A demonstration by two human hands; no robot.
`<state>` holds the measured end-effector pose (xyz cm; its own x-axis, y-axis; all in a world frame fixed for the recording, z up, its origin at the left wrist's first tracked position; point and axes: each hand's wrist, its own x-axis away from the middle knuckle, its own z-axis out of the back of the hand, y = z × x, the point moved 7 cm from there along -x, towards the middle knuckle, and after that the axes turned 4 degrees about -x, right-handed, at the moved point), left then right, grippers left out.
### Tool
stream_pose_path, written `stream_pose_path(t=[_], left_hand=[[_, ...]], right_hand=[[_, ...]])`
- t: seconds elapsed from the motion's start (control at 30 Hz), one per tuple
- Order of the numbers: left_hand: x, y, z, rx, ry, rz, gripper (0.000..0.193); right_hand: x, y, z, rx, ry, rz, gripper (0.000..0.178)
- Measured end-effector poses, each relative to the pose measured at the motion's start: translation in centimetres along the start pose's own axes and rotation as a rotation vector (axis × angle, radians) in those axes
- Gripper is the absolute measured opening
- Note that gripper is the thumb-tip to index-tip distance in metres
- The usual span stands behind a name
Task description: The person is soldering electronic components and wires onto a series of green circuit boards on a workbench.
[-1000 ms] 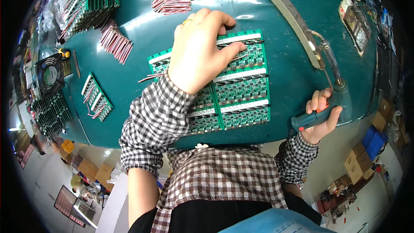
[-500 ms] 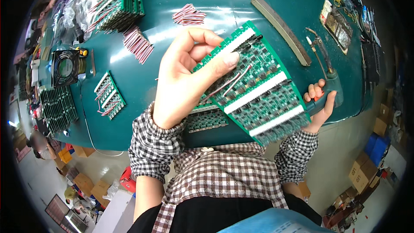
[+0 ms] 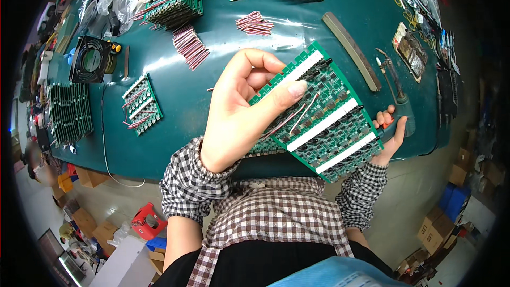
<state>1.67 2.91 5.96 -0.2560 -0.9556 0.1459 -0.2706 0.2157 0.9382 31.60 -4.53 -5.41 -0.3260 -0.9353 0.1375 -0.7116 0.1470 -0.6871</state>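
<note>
My left hand [image 3: 239,101] pinches a green circuit board panel [image 3: 329,119] by its left edge, thumb on top, tilted above the table. White strips and rows of small dark parts cross the panel, and thin red and white wires [image 3: 297,114] lie over it. Beyond its right edge, my right hand [image 3: 390,133] is wrapped round the teal handle of a soldering gun [image 3: 405,111], whose metal tip points away from me. Part of that hand is behind the panel. Under the panel, another circuit board [image 3: 265,148] shows only in part.
Stacked boards [image 3: 175,0] stand at the far left, with wire bundles [image 3: 190,48] beside them. A wired board [image 3: 142,104], a fan [image 3: 91,59] and more boards [image 3: 70,112] lie left. A long bar [image 3: 351,50] and a residue-covered tray [image 3: 409,52] lie right.
The view has shifted, so the table's things appear further right and lower. My left hand still holds the panel and my right hand the soldering gun; the panel's tilt has changed slightly.
</note>
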Motion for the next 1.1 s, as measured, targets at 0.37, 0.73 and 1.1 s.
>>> stream_pose_path(t=[0.37,0.73,1.1], left_hand=[[0.0,-0.2,0.1,0.014,0.008,0.037,0.025],[-0.6,-0.7,0.0,0.048,0.003,0.101,0.023],[-1.2,-1.6,-0.1,-0.028,-0.039,0.151,0.024]], right_hand=[[0.0,0.1,0.2,-0.018,0.0,-0.007,0.036],[-0.1,0.3,0.1,-0.049,-0.034,-0.03,0.037],[0.2,0.1,0.1,-0.03,-0.003,-0.032,0.038]])
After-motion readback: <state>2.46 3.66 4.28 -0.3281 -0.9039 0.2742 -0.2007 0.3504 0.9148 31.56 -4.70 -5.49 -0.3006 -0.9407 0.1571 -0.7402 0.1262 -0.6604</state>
